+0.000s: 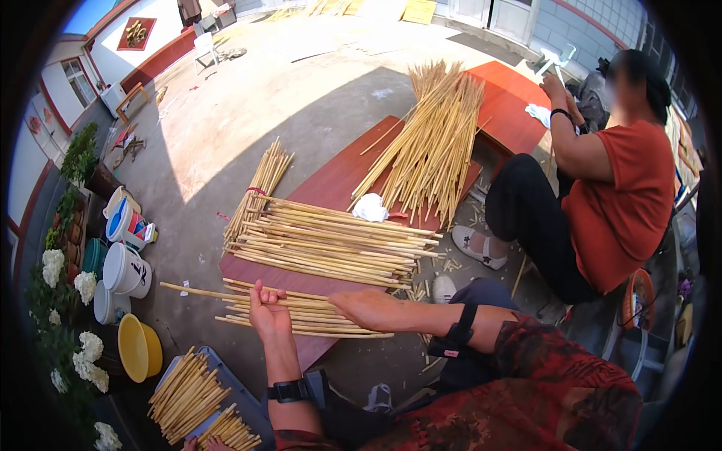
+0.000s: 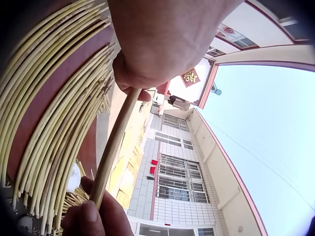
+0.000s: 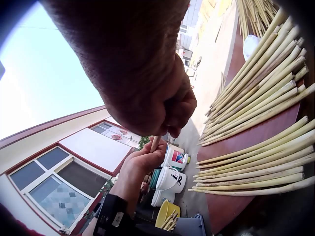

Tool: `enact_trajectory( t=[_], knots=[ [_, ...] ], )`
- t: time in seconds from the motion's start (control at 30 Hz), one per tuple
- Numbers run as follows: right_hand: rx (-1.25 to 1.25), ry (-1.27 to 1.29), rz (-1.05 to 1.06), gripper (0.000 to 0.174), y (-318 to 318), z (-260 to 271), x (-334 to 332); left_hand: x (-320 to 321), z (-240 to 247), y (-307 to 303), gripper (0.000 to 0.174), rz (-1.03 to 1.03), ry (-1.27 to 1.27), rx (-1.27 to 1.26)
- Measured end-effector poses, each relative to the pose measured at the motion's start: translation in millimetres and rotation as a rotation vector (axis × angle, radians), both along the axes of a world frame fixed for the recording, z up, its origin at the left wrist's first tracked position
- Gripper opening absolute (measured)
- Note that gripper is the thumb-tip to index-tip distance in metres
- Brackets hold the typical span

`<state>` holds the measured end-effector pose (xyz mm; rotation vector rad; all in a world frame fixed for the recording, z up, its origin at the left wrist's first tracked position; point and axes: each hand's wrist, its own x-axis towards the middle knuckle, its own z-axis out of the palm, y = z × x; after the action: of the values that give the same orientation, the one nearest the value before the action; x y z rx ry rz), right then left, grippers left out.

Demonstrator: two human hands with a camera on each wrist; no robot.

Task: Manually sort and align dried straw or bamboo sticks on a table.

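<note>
A pale straw-coloured stalk point(image 2: 115, 147) runs between both hands. My left hand point(image 1: 271, 312) holds it with curled fingers, while my right hand point(image 1: 365, 310) grips it farther along, its thumb pressed on the stalk in the left wrist view. Under the hands, a small row of similar stalks point(image 1: 316, 323) lies on a reddish-brown board point(image 1: 312, 349). Just beyond it lies a larger row of stalks point(image 1: 338, 240). In the right wrist view, my right wrist covers much of the stalk, and only a short piece shows beside the left fingers.
A tied bundle point(image 1: 259, 180) and a large pile of thin stalks point(image 1: 429, 143) lie farther off, near a white cloth point(image 1: 370, 207). Another person point(image 1: 624, 188) sits at right. White buckets point(image 1: 126, 269), a yellow basin point(image 1: 140, 347) and a blue-grey tray point(image 1: 244, 391) of short stalks stand at left.
</note>
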<state>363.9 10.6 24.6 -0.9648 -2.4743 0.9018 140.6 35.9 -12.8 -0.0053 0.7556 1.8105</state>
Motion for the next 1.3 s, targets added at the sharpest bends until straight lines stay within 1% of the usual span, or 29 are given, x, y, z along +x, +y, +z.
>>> enact_trajectory(
  t=[0.13, 0.2, 0.37, 0.47, 0.57, 0.63, 0.67, 0.7, 0.77, 0.93, 0.97, 1.0, 1.03, 1.1, 1.13, 1.2, 1.23, 1.3],
  knots=[
    [-0.024, 0.013, 0.031, 0.015, 0, -4, 18, -24, 6, -5, 0.031, 0.053, 0.041, 0.001],
    [-0.08, 0.006, -0.009, 0.017, 0, 1, 23, -25, 10, -7, 0.032, 0.045, 0.046, -0.005],
    [-0.026, -0.021, -0.008, 0.018, 0, -4, 26, -18, 14, -10, 0.035, 0.043, 0.032, 0.005],
    [-0.029, -0.011, -0.019, 0.018, 0, -4, 25, -15, 17, -9, 0.032, 0.104, 0.04, 0.0],
    [-0.043, -0.002, -0.034, 0.018, -1, 1, 21, -10, 19, -10, 0.03, 0.083, 0.087, 0.021],
    [-0.051, -0.002, -0.043, 0.018, 0, 2, 17, 9, 23, -13, 0.031, 0.017, 0.186, -0.066],
    [-0.032, -0.002, -0.06, 0.019, 1, -1, 15, 11, 12, -15, 0.03, -0.076, 0.178, -0.017],
    [-0.012, 0.0, -0.077, 0.02, 2, -5, 13, 16, 7, -16, 0.03, -0.075, 0.179, -0.017],
    [0.006, 0.026, -0.082, 0.02, 5, -16, 8, 34, 2, -21, 0.031, -0.203, 0.208, -0.021],
    [0.012, 0.061, -0.118, 0.018, 2, -13, -8, 69, 6, -29, 0.033, -0.245, 0.177, 0.004],
    [-0.017, 0.034, -0.175, 0.018, 2, -12, -12, 74, 7, -29, 0.033, -0.257, 0.178, 0.027],
    [-0.047, 0.007, -0.232, 0.018, 2, -11, -14, 79, 9, -28, 0.034, -0.215, 0.183, 0.024],
    [-0.047, 0.004, -0.229, 0.018, 2, -11, -16, 81, 13, -26, 0.034, -0.212, 0.18, 0.023],
    [-0.011, 0.131, -0.246, 0.02, 2, -11, -17, 84, 19, -24, 0.03, -0.126, 0.172, 0.007],
    [-0.01, 0.129, -0.243, 0.02, 3, -16, -19, 82, 19, -23, 0.03, -0.123, 0.17, 0.008],
    [0.028, 0.181, -0.174, 0.019, 6, -31, -23, 73, 19, -21, 0.027, -0.197, 0.135, 0.133],
    [0.028, 0.181, -0.174, 0.019, 4, -27, -25, 69, 18, -21, 0.027, -0.196, 0.135, 0.133],
    [-0.267, 0.174, -0.119, 0.021, -2, -18, -26, 65, 17, -23, 0.024, -0.341, 0.123, 0.186]
  ],
)
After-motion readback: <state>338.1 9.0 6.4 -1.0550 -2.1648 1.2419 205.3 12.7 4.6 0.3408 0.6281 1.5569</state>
